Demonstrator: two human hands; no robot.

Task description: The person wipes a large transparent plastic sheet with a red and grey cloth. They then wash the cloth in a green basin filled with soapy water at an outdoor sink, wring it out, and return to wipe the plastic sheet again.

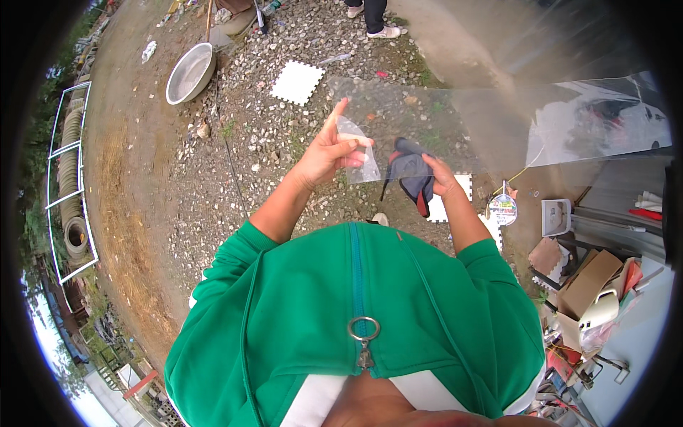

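Note:
My left hand [332,145] pinches the near end of a clear plastic sheet [496,117], with its index finger stretched away from me. A corner of the sheet folds back over the fingers. From there the sheet runs far to the right as a long strip, and the ground shows through it. My right hand [442,175] grips a dark grey fabric item [413,169] with orange-red edging and a dangling strap, perhaps a cap or a glove. Part of this item is seen through the plastic. White foam mat tiles [436,209] lie on the ground below my right hand.
Another white foam tile [297,82] and a metal basin [190,73] lie ahead on gravel. A person's legs and white shoes [383,33] stand at the far side. On the right are a round net [502,208], a white plastic bin [556,217] and a cardboard box [589,283].

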